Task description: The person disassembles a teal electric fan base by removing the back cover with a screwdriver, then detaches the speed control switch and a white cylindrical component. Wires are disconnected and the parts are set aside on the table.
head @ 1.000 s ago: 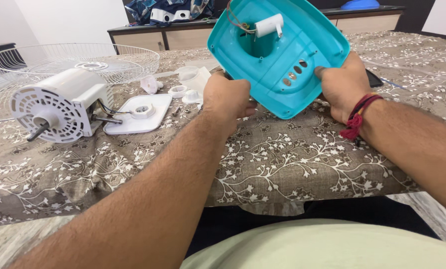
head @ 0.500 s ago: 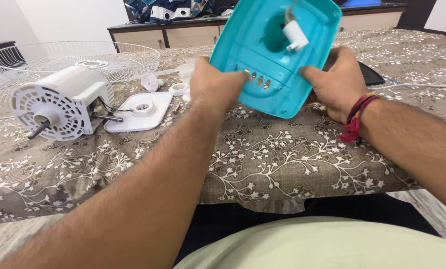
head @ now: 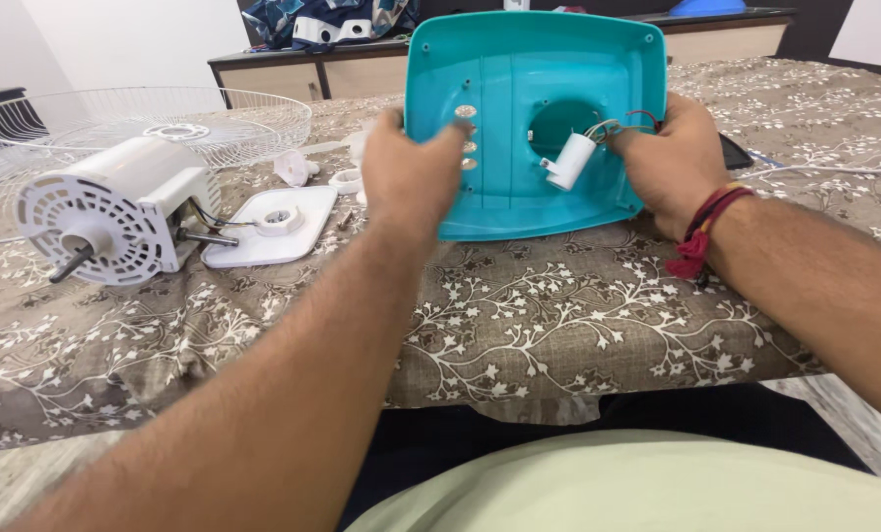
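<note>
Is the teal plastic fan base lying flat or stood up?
Stood up: teal plastic fan base rests on its lower edge, hollow underside facing the camera, both hands gripping its sides.

Landmark: teal plastic fan base cover (head: pixel 519 128), stood on edge on the patterned brown tablecloth (head: pixel 558 305). Left hand (head: pixel 408 177) gripped its left edge, right hand (head: pixel 669 163) its right. White cylindrical capacitor (head: pixel 569 163) hung in its central hole. White plastic plate (head: pixel 269 227) lay left of it, white fan motor (head: pixel 115 217) further left, white wire fan guard (head: pixel 145 123) behind that.
</note>
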